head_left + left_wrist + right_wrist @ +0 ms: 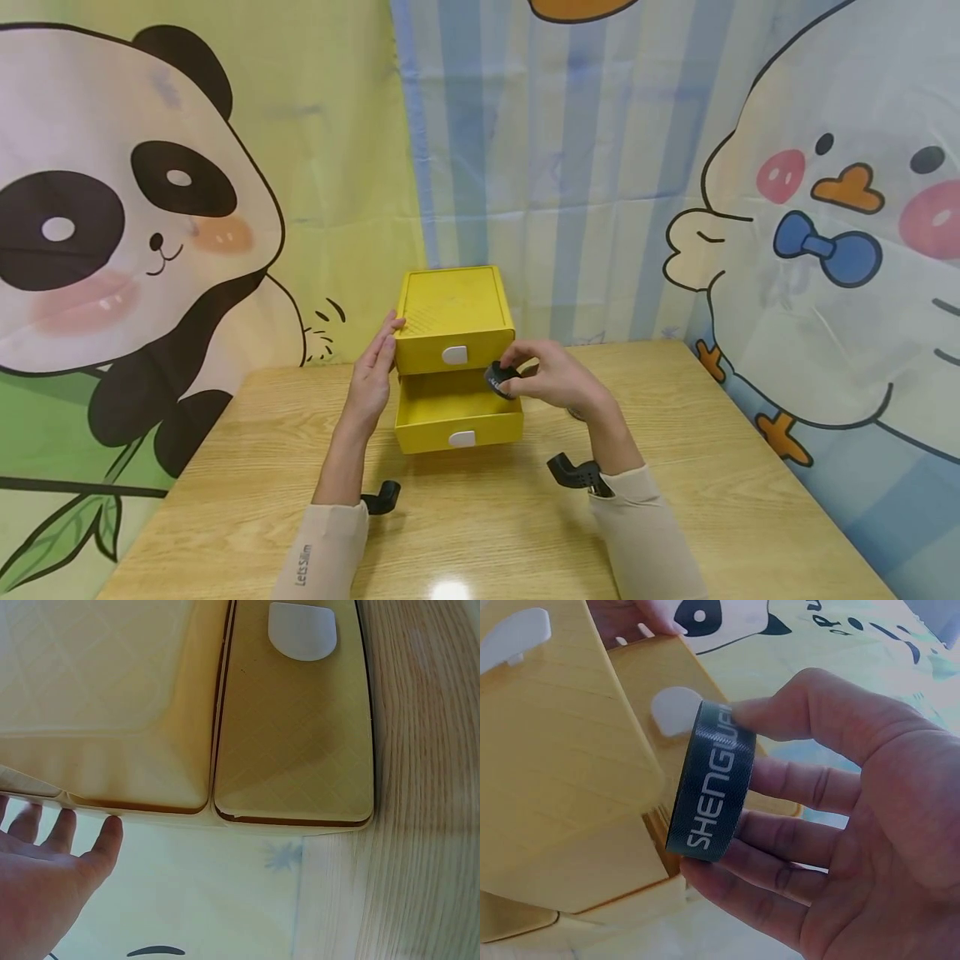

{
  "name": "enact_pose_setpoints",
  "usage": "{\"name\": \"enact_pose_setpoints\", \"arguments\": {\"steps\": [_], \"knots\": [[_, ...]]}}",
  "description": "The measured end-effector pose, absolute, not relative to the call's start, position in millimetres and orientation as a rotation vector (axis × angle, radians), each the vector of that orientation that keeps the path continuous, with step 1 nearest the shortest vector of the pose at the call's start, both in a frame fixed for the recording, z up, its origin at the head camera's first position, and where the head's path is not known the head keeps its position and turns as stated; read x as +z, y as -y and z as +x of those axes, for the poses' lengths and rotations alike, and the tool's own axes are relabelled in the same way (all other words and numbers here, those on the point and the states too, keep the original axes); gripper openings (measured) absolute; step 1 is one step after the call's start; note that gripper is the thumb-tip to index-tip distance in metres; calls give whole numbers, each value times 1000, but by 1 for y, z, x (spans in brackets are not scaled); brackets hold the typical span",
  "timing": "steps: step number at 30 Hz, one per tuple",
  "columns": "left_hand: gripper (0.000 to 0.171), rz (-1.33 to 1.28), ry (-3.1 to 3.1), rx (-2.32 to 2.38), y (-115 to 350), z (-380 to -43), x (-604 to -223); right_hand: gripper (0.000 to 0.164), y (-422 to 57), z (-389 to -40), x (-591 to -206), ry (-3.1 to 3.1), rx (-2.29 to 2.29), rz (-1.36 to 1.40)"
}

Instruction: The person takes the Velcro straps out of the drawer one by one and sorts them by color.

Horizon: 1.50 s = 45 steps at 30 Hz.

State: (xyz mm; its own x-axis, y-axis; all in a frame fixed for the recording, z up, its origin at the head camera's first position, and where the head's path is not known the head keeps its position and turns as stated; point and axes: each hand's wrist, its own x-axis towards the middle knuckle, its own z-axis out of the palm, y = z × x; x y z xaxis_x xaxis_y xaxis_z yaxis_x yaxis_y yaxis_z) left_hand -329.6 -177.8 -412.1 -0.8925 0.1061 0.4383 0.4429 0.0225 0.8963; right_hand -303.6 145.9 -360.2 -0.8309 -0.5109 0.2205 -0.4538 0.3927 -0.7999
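Observation:
A yellow drawer unit (453,304) stands on the table, its upper drawer pushed in. Below that, a pulled-out drawer (459,432) shows its yellow inside. My right hand (558,375) pinches a black roll (711,780) between thumb and fingers, over the right side of this drawer. White letters reading SHENGWEI run along the roll's edge. My left hand (371,375) rests its extended fingers against the unit's upper left side. In the left wrist view, a drawer front with a white tab handle (302,631) lies close to the table.
A small round object (576,413) lies on the wooden table (465,533), partly hidden behind my right wrist. Printed curtains (525,167) with a panda and a chick hang behind and beside the table. Black camera mounts (573,473) sit at both wrists.

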Motion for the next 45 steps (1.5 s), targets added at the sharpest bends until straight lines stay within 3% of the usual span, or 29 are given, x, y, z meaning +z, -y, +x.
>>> {"name": "enact_pose_setpoints", "arguments": {"steps": [20, 36, 45], "knots": [[50, -581, 2043, -1967, 176, -327, -410, 25, -183, -309, -355, -2723, -1361, -911], [48, -557, 2057, -1981, 176, -326, -409, 32, -185, -327, -378, -2889, -1094, -799], [48, -563, 2067, -1989, 171, -309, -391, 26, -183, -332, -386, -2951, -917, -654]]}}
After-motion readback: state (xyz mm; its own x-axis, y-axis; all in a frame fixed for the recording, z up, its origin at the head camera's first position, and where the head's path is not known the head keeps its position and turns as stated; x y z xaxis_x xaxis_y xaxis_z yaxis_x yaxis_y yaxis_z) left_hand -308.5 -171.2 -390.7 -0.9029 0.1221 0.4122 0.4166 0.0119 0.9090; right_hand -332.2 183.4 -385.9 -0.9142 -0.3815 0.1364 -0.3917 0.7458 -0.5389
